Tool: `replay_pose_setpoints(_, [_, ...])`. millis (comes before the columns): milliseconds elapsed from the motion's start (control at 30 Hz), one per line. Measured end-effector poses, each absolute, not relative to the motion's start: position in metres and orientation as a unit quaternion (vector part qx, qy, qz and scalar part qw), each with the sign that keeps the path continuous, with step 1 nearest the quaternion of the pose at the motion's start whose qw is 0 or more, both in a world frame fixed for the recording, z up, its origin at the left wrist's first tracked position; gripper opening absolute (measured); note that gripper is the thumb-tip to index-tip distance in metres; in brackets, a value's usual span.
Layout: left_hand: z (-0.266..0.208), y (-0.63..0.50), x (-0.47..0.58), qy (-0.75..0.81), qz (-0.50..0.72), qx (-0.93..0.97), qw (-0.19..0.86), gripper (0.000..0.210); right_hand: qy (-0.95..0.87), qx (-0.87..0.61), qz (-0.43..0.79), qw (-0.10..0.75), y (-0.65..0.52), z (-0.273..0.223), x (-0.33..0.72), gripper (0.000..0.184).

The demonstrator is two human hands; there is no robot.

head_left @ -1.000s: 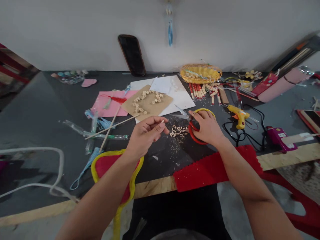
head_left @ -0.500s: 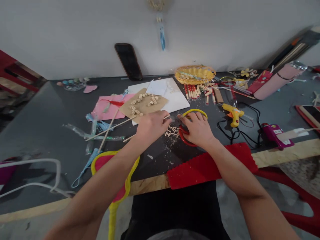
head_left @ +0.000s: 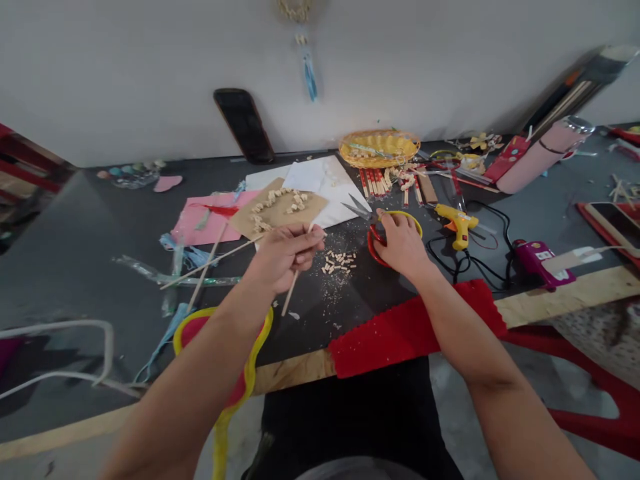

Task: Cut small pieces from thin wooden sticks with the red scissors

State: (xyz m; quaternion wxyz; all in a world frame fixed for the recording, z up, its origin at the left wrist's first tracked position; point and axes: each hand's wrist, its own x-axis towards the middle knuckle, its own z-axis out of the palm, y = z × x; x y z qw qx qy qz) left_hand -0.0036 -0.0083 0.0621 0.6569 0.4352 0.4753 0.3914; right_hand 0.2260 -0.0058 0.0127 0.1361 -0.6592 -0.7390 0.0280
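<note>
My left hand (head_left: 295,250) is closed with a thin wooden stick (head_left: 291,293) pinched in its fingers, the stick's long end slanting down toward me. A second thin stick (head_left: 210,262) runs left from beside this hand; whether the fingers hold it too I cannot tell. My right hand (head_left: 404,247) is wrapped over the handles of a pair of scissors (head_left: 358,207), red and yellow at the grips, with the blades parted and pointing up-left. Between my hands lies a small pile of short cut stick pieces (head_left: 340,262) among fine crumbs.
Brown card (head_left: 280,217) bearing clustered stick pieces lies on white sheets. A yellow basket (head_left: 377,160) stands by the wall. To the right are a yellow glue gun (head_left: 457,223), its black cord and a purple socket block (head_left: 543,263). Red cloth (head_left: 400,333) covers part of the front edge.
My left hand has drawn back a little from the scissors and turned, so the held stick now slants downward. The scissors have swung out to the right of the pile, their blades now visible and parted.
</note>
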Motion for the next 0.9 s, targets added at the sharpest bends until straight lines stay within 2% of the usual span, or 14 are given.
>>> replay_pose_setpoints(100, [0.051, -0.02, -0.004, 0.405, 0.376, 0.35, 0.756, 0.025, -0.734, -0.669, 0.051, 0.107, -0.001, 0.006, 0.23, 0.068])
replay_pose_setpoints(233, [0.038, -0.026, -0.004, 0.364, 0.369, 0.298, 0.801, 0.023, -0.755, -0.649, 0.032, 0.09, -0.003, 0.007, 0.23, 0.047])
replay_pose_setpoints(300, [0.035, -0.026, -0.004, 0.358, 0.371, 0.287, 0.808, 0.022, -0.768, -0.626, 0.015, 0.132, -0.007, 0.011, 0.228, 0.037])
replay_pose_setpoints(433, [0.031, -0.025, 0.001, 0.354, 0.368, 0.279, 0.813, 0.021, -0.81, -0.519, 0.035, 0.271, -0.015, 0.02, 0.216, 0.031])
replay_pose_setpoints(500, [0.029, -0.026, 0.004, 0.351, 0.362, 0.277, 0.818, 0.021, -0.82, -0.49, 0.054, 0.289, -0.017, 0.02, 0.212, 0.029])
replay_pose_setpoints(600, [0.024, -0.027, 0.006, 0.333, 0.359, 0.268, 0.83, 0.022, -0.804, -0.536, 0.033, 0.255, -0.015, 0.015, 0.216, 0.027])
replay_pose_setpoints(767, [0.015, -0.025, 0.003, 0.304, 0.369, 0.231, 0.847, 0.022, -0.769, -0.626, -0.012, 0.13, -0.006, 0.005, 0.234, 0.035])
replay_pose_setpoints(900, [0.013, -0.025, -0.002, 0.282, 0.375, 0.213, 0.857, 0.021, -0.754, -0.649, -0.007, 0.102, -0.002, 0.001, 0.238, 0.045])
